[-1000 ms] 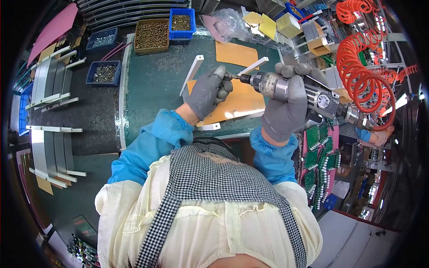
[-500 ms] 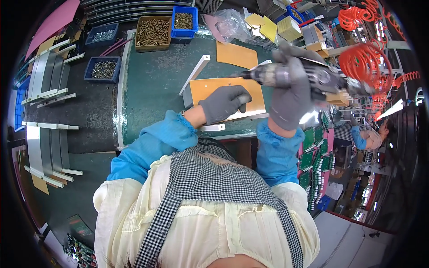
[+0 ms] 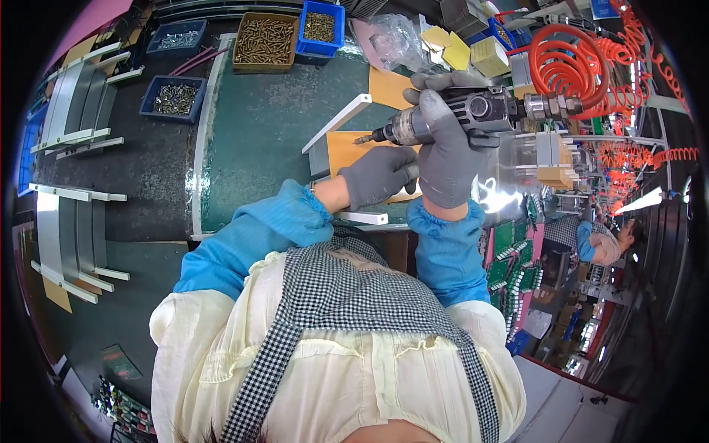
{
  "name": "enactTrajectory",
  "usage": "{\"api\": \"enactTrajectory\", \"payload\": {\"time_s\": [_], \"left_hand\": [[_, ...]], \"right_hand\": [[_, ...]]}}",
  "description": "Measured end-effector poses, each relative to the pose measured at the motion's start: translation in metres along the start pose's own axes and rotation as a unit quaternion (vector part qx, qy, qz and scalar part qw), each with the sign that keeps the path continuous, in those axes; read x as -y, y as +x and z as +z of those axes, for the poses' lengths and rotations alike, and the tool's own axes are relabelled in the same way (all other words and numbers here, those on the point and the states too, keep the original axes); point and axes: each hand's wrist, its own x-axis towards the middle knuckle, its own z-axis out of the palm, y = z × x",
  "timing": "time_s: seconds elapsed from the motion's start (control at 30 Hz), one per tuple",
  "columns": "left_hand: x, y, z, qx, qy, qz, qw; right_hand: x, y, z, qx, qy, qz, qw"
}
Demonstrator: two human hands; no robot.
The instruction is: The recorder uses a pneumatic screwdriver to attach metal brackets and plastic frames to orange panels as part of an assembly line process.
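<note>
My right hand [image 3: 446, 148], in a grey glove, is wrapped round an air screwdriver [image 3: 473, 109]. Its bit [image 3: 363, 139] points left, just above my left hand [image 3: 378, 176]. That hand, gloved too, has its fingers curled together over a frame with an orange-yellow panel [image 3: 340, 150]; anything between the fingers is hidden. Beneath both hands the panel is mostly covered. A white bar [image 3: 337, 123] slants up from the frame's far left side, and another white bar [image 3: 363, 218] lies along its near edge.
Bins of screws, one brown [image 3: 260, 63] and one blue [image 3: 319, 50], stand at the far edge of the green bench [image 3: 251, 140]. Another blue bin [image 3: 173, 99] and metal frames [image 3: 81, 111] stand left. A red coiled hose [image 3: 565, 63] hangs right. A co-worker [image 3: 600, 242] is beyond.
My right hand has brought the air screwdriver left and lower, with its bit tipped slightly downward. My left hand stays over the frame, its fingers drawn closer together. The whole view has shifted slightly.
</note>
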Motion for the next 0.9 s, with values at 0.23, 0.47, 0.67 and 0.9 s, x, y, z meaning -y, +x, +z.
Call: {"api": "enactTrajectory", "payload": {"time_s": [0.23, 0.47, 0.67, 0.9], "left_hand": [[0.005, 0.0, -0.003, -0.002, 0.038, 0.022, 0.999], [-0.003, -0.001, -0.004, 0.01, 0.089, -0.013, 0.996], [-0.006, 0.0, -0.006, 0.018, -0.049, -0.035, 0.998], [-0.026, 0.003, -0.008, -0.002, -0.121, -0.087, 0.989]], "right_hand": [[0.0, 0.0, 0.012, 0.024, -0.019, 0.011, 0.999], [-0.002, 0.001, 0.021, 0.022, -0.001, 0.032, 0.999], [0.03, 0.011, 0.023, 0.044, 0.042, -0.007, 0.998], [0.101, 0.039, -0.064, -0.099, -0.145, -0.105, 0.979]]}}
